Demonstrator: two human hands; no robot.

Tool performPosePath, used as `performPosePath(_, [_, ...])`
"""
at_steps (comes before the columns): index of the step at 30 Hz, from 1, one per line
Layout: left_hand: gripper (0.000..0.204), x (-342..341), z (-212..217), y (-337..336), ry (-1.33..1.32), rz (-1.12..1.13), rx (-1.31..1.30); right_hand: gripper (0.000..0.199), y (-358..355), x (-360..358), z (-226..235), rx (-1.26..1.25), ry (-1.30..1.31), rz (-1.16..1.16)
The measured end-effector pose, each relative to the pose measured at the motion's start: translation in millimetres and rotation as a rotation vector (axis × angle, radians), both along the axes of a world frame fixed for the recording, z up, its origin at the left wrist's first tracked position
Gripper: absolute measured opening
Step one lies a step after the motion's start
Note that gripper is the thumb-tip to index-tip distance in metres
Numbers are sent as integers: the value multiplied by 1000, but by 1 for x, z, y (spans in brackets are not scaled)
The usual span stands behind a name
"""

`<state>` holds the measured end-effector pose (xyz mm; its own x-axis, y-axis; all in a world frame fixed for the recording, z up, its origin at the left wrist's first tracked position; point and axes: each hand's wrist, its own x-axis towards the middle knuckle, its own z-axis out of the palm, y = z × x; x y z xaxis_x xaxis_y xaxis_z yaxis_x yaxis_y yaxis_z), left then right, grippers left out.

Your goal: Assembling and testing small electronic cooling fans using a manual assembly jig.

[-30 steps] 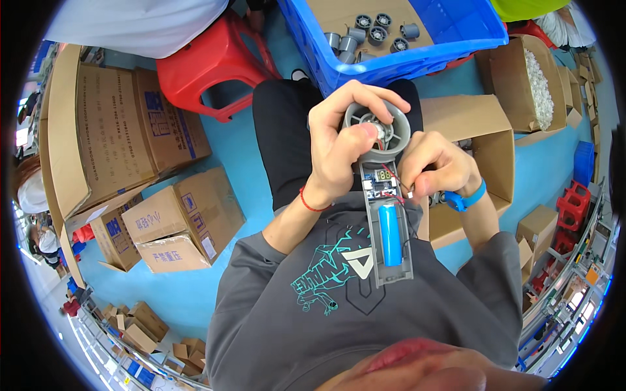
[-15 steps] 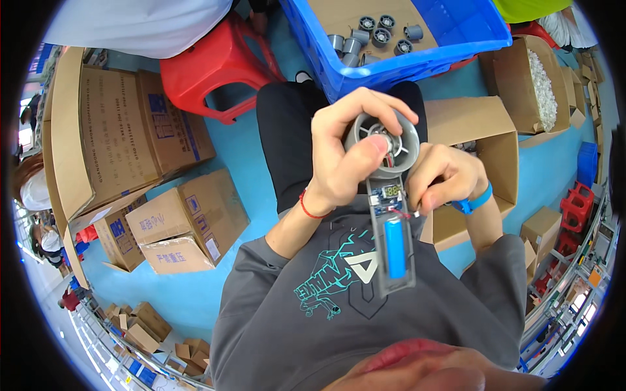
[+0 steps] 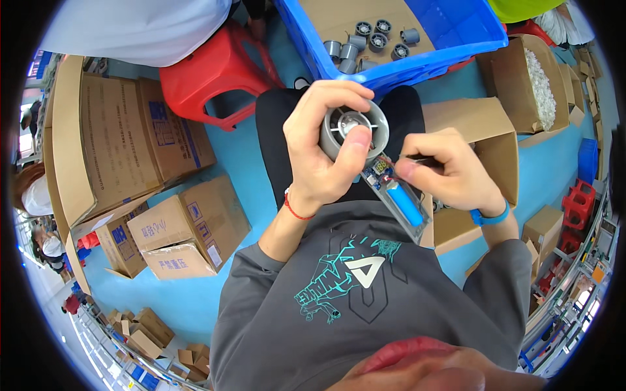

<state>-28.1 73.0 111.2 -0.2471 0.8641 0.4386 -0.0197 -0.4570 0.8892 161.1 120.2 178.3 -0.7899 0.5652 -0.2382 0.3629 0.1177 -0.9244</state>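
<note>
My left hand (image 3: 319, 143) is closed around a grey round fan housing (image 3: 380, 133), its thumb lying over the spoked opening. A narrow grey handle (image 3: 418, 229) slants down and to the right from the housing, its inside exposed. In it sit a small circuit board with a digit display (image 3: 381, 167) and a blue cylindrical battery (image 3: 405, 204). My right hand (image 3: 450, 169) is pinched beside the board, where a thin red wire (image 3: 392, 178) runs up to the fingertips. The wire's end is hidden by those fingers.
Ahead stands a blue crate (image 3: 417, 67) holding several grey fan housings (image 3: 377, 43). An open cardboard box (image 3: 505, 156) is at my right, another with white foam bits (image 3: 540, 91) beyond. At left are a red stool (image 3: 225, 75), a seated person (image 3: 137, 29) and cardboard boxes (image 3: 186, 225).
The fan unit has moved left and slightly upward with my left hand, and its handle now tilts to the right. My right hand has risen closer to the board, still pinched.
</note>
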Motion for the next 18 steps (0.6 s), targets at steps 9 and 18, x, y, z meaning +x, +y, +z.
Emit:
performPosePath(9, [14, 8, 2, -8, -464, -93, -205, 21, -18, -9, -25, -459, 401, -22])
performPosePath(18, [25, 5, -4, -7, -504, -339, -219, 31, -8, -4, -19, -256, 330, -56])
